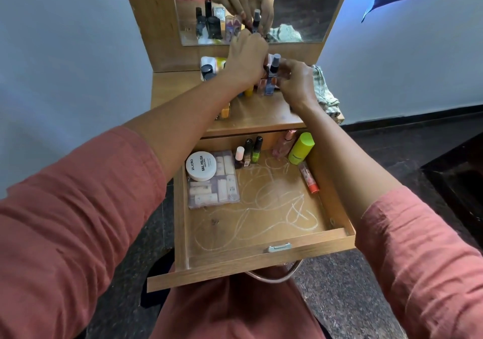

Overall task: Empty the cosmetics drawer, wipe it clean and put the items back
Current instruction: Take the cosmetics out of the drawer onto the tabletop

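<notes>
Both hands are up on the tabletop (pixel 264 115), far of the open drawer (pixel 261 260), busy in a cluster of small bottles in front of the mirror (pixel 300 6). The right hand (pixel 295 82) has its fingers curled in against a dark-capped bottle (pixel 273 73) and seems to pinch it. The left hand (pixel 245 59) shows only its back, so I cannot tell how its fingers lie. The emptying looks partly done. What is left sits in the drawer, near of and below both hands, mostly along its far wall, so the next reach is a pull back and down. On the left lies a clear pouch (pixel 222 189) of small tubes with a white jar (pixel 201 166) on its far corner; the left hand is the nearer one to these. The jar's lid reads "ZUDIO" and "NAIL POLISH", with a smaller line beneath that is too small to read. Three nail polish bottles (pixel 248 151) stand upright mid-wall, and a pink bottle (pixel 283 142) and a lime-green bottle (pixel 300 148) lean in the far right corner. An orange tube (pixel 309 178) lies flat beside the right wall, its long axis running far to near along it; the right hand is nearer to it. The dark lettering on the lime-green bottle is unreadable. White scribbled marks cover the drawer floor, and a checked cloth (pixel 324 90) lies on the tabletop just right of the right hand.
</notes>
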Tool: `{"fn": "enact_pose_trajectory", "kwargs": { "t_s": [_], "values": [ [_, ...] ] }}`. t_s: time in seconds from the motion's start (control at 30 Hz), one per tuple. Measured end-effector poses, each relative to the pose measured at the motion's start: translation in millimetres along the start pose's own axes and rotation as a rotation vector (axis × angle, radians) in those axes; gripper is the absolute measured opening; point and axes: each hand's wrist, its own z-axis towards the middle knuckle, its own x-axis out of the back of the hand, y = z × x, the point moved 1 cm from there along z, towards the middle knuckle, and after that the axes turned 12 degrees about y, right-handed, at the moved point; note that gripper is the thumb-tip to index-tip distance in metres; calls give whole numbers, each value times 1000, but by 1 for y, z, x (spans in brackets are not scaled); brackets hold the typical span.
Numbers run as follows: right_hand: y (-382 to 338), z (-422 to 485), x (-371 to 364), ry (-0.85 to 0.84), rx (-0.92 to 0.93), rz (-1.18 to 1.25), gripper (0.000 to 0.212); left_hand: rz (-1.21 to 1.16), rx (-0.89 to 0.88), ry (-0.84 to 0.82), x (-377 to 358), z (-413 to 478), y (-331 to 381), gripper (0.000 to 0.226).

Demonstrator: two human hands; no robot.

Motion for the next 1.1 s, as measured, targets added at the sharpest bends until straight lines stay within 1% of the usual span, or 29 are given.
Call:
{"fn": "enact_pose_trajectory", "kwargs": {
  "t_s": [0.13, 0.27, 0.37, 0.47, 0.63, 0.73, 0.93, 1.0, 1.1],
  "values": [
    [1, -3, 4, -3, -1, 11, 46, -13, 4, 6, 2, -2, 1, 25],
    [4, -6, 13, 23, -18, 42, 35, -58, 9, 45, 8, -5, 1, 27],
    [8, -10, 21, 58, -40, 37, 31, -114, 0, 90, 12, -13, 4, 27],
    [7, -20, 30, 84, -27, 52, 25, -194, -6, 92, 10, -27, 8, 24],
    [10, -45, 41, 40, -74, 90, 17, -341, 2, 96, 8, -56, 16, 18],
    [14, -63, 47, 33, -73, 75, 15, -427, 19, 95, 6, -78, 20, 15],
    [34, -93, 56, -28, -114, -18, 15, -533, 57, 17, -7, -122, 19, 15],
    [45, -104, 58, -78, -139, -109, 16, -540, 102, -6, -15, -138, 16, 15],
    [63, -121, 59, -170, -224, -321, 17, -518, 180, -7, -29, -157, 9, 21]
  ]
}}
